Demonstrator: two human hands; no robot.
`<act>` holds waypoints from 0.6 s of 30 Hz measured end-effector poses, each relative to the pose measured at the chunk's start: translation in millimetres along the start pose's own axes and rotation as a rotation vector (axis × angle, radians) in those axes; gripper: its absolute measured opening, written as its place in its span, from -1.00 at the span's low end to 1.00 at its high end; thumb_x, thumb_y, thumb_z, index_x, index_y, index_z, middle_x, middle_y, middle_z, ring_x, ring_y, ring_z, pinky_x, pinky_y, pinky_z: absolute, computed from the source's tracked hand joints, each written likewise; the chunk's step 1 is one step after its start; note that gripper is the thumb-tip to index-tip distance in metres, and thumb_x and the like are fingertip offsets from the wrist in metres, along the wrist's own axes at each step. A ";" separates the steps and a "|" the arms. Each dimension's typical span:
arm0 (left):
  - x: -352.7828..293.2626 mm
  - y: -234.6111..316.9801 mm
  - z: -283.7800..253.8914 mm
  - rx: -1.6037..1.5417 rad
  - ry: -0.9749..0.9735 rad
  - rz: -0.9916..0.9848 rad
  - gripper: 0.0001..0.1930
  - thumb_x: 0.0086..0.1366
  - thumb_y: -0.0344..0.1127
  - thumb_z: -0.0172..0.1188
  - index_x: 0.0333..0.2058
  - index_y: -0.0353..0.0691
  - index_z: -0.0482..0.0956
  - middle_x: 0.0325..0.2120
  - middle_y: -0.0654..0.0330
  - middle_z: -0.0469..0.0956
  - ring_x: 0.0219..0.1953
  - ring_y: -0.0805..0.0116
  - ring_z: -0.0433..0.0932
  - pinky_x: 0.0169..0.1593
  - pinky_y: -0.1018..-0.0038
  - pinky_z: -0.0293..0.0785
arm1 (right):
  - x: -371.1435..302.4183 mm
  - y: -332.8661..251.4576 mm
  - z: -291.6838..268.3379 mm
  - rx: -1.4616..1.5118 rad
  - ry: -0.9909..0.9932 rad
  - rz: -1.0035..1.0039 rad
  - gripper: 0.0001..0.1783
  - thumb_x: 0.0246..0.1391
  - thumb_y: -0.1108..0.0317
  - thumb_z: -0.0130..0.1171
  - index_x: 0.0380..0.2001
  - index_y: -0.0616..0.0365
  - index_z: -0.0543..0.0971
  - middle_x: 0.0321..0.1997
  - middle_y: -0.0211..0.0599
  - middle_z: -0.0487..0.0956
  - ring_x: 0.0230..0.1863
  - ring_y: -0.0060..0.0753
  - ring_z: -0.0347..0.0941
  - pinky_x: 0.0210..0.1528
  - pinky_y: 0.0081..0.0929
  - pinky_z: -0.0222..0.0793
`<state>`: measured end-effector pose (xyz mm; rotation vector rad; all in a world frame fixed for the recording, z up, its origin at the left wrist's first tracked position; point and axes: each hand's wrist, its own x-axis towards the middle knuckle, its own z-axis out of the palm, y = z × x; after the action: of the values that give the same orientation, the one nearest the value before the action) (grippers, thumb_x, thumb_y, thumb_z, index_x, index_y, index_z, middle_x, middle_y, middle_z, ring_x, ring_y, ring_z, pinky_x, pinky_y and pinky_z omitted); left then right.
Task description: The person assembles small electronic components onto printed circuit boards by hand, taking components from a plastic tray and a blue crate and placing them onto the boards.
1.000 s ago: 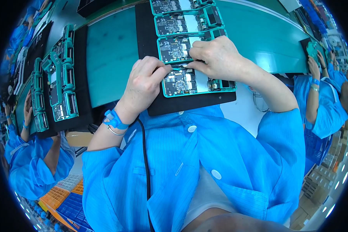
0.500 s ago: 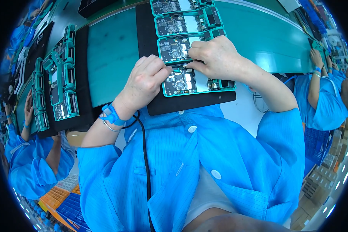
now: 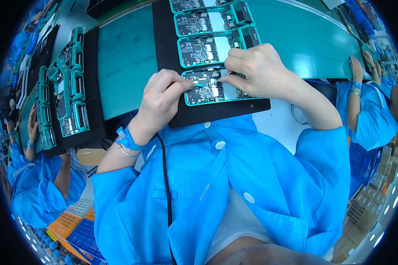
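Note:
The nearest circuit board in a teal frame (image 3: 203, 98) lies under both my hands on the black mat (image 3: 194, 118). From its left edge my left hand (image 3: 161, 95) reaches in with thumb and forefinger pinched. At those fingertips a small teal strip (image 3: 199, 85) shows over the board; whether they grip it I cannot tell. My right hand (image 3: 258, 73) is closed over the right half of the same unit, its fingertips low beside a pale panel (image 3: 229, 92). Anything between those fingers is too small to make out.
Several similar teal-framed boards (image 3: 200, 49) stretch away in a column beyond my hands. More teal units (image 3: 78, 118) lie on a dark mat at left. A black cord (image 3: 167, 190) runs down from my left wristband (image 3: 126, 138). Co-workers in blue (image 3: 370, 117) sit on either side.
Both hands have moved slightly toward me over the nearest board. My right hand has also shifted a little to the right. The column of boards sits slightly higher in the picture.

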<state>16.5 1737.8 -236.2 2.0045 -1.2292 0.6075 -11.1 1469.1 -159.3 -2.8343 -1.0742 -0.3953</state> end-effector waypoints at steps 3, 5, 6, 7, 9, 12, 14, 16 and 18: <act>-2.8 3.5 1.1 0.011 0.032 -0.018 -0.76 0.01 -0.65 0.31 -0.31 -0.24 0.69 -0.39 0.19 0.56 -0.30 0.24 0.59 -0.27 0.34 0.43 | -3.0 -3.8 2.4 -0.015 0.004 -0.014 -0.79 -0.03 0.21 0.29 -0.51 0.13 0.63 -0.46 -0.29 0.59 -0.52 -0.19 0.60 -0.52 -0.26 0.48; -2.8 4.5 1.5 0.030 0.035 -0.024 -0.75 0.01 -0.65 0.31 -0.31 -0.25 0.69 -0.38 0.19 0.57 -0.29 0.25 0.59 -0.26 0.34 0.43 | -3.5 -4.3 3.4 -0.019 0.008 -0.011 -0.80 -0.05 0.22 0.28 -0.52 0.13 0.62 -0.47 -0.29 0.58 -0.52 -0.21 0.60 -0.53 -0.26 0.48; -2.8 4.2 2.0 0.022 0.036 -0.029 -0.75 0.01 -0.65 0.31 -0.30 -0.25 0.69 -0.38 0.19 0.57 -0.29 0.24 0.59 -0.27 0.34 0.43 | -3.8 -4.4 4.2 -0.014 -0.002 0.001 -0.80 -0.04 0.22 0.28 -0.52 0.13 0.62 -0.47 -0.29 0.58 -0.52 -0.20 0.60 -0.53 -0.26 0.48; -2.9 3.8 2.3 0.014 0.036 -0.035 -0.75 0.01 -0.65 0.31 -0.30 -0.25 0.69 -0.38 0.19 0.57 -0.29 0.24 0.59 -0.27 0.34 0.43 | -3.8 -4.5 5.0 -0.009 -0.012 0.013 -0.79 -0.03 0.21 0.28 -0.53 0.13 0.62 -0.47 -0.29 0.58 -0.52 -0.20 0.61 -0.53 -0.26 0.49; -3.2 3.9 1.6 0.015 0.033 -0.033 -0.75 0.01 -0.65 0.32 -0.30 -0.25 0.69 -0.38 0.19 0.57 -0.29 0.24 0.59 -0.27 0.34 0.43 | -2.9 -6.3 4.5 -0.007 -0.008 0.005 -0.78 -0.03 0.20 0.29 -0.53 0.13 0.62 -0.47 -0.29 0.59 -0.52 -0.20 0.61 -0.53 -0.26 0.49; -5.1 4.5 1.6 0.021 0.041 -0.044 -0.76 0.01 -0.65 0.32 -0.30 -0.26 0.69 -0.38 0.19 0.57 -0.30 0.23 0.59 -0.28 0.34 0.43 | -2.3 -6.6 5.1 -0.003 0.002 0.011 -0.76 -0.02 0.19 0.31 -0.54 0.14 0.62 -0.46 -0.28 0.59 -0.53 -0.18 0.61 -0.52 -0.26 0.50; -4.8 4.6 0.8 0.028 0.054 -0.058 -0.76 0.01 -0.65 0.33 -0.31 -0.26 0.69 -0.38 0.18 0.57 -0.31 0.23 0.58 -0.28 0.34 0.43 | -1.2 -5.1 4.8 -0.002 0.010 0.022 -0.75 -0.02 0.18 0.33 -0.54 0.14 0.62 -0.46 -0.28 0.59 -0.53 -0.17 0.61 -0.52 -0.25 0.50; -4.7 5.8 -0.4 0.034 0.056 -0.055 -0.75 0.00 -0.65 0.33 -0.31 -0.26 0.69 -0.38 0.18 0.57 -0.32 0.22 0.58 -0.29 0.33 0.44 | -2.2 -5.6 3.7 -0.001 0.031 0.027 -0.73 -0.03 0.16 0.36 -0.54 0.15 0.62 -0.46 -0.28 0.59 -0.53 -0.16 0.61 -0.52 -0.24 0.50; -4.2 5.4 -0.9 0.037 0.059 -0.054 -0.76 0.00 -0.65 0.33 -0.31 -0.26 0.69 -0.38 0.18 0.56 -0.32 0.22 0.58 -0.28 0.33 0.44 | -2.2 -5.8 4.7 -0.004 0.028 0.027 -0.73 -0.03 0.16 0.37 -0.54 0.15 0.62 -0.46 -0.29 0.59 -0.53 -0.15 0.60 -0.52 -0.24 0.50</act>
<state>9.7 1739.2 -236.8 2.0287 -1.1332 0.6622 -15.5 1472.8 -164.5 -2.8341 -1.0302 -0.4340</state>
